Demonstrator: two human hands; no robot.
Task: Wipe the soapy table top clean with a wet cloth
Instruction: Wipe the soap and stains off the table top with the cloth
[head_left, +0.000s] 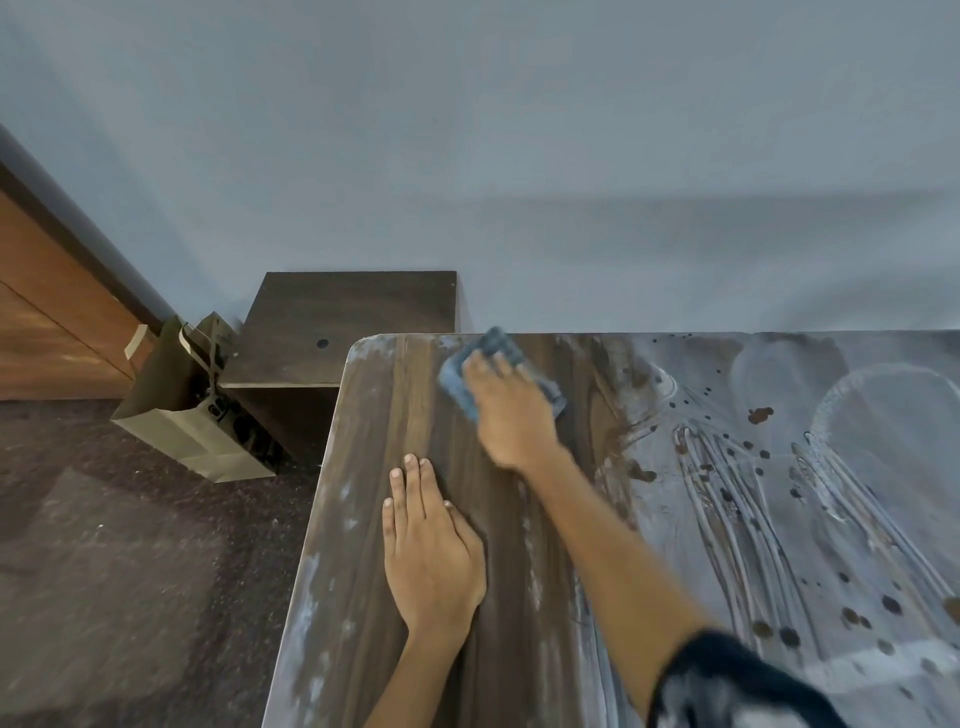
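Note:
A dark wood-grain table top (363, 519) fills the lower right of the head view. Its right part is coated in a pale soapy film (810, 519) with streaks, rings and dark spots, while its left part shows bare wood with thin white smears. My right hand (511, 410) presses a folded blue cloth (457, 382) flat on the table near the far left corner; the hand is blurred. My left hand (431, 545) rests flat on the wiped wood near the left edge, fingers straight and together.
A low dark wooden cabinet (343, 322) stands beyond the table's far left corner against the grey wall. A brown paper bag (171, 410) leans beside it on the dark speckled floor. A wooden door (47, 312) is at far left.

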